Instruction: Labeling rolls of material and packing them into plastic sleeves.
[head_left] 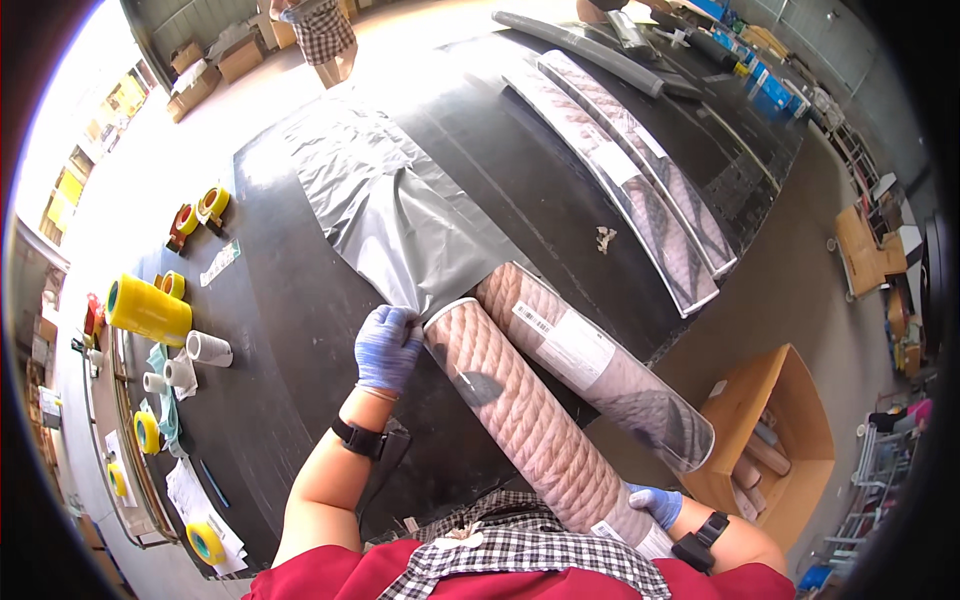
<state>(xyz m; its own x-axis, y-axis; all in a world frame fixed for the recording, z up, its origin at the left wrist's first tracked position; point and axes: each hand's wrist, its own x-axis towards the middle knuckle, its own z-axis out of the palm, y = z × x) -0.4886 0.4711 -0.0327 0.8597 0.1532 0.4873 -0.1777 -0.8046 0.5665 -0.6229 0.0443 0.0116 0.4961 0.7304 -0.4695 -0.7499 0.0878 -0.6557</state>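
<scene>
Hands are gloved: the left hand (388, 345) is pinched on the grey bag (400, 215); the right hand (657, 503) is wrapped under a patterned roll (525, 410).

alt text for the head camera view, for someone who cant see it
A person's gloved left hand pinches the open end of a grey plastic bag on a black table, while the gloved right hand steadies a wrapped patterned roll pointing into it. A second roll lies alongside.
</scene>
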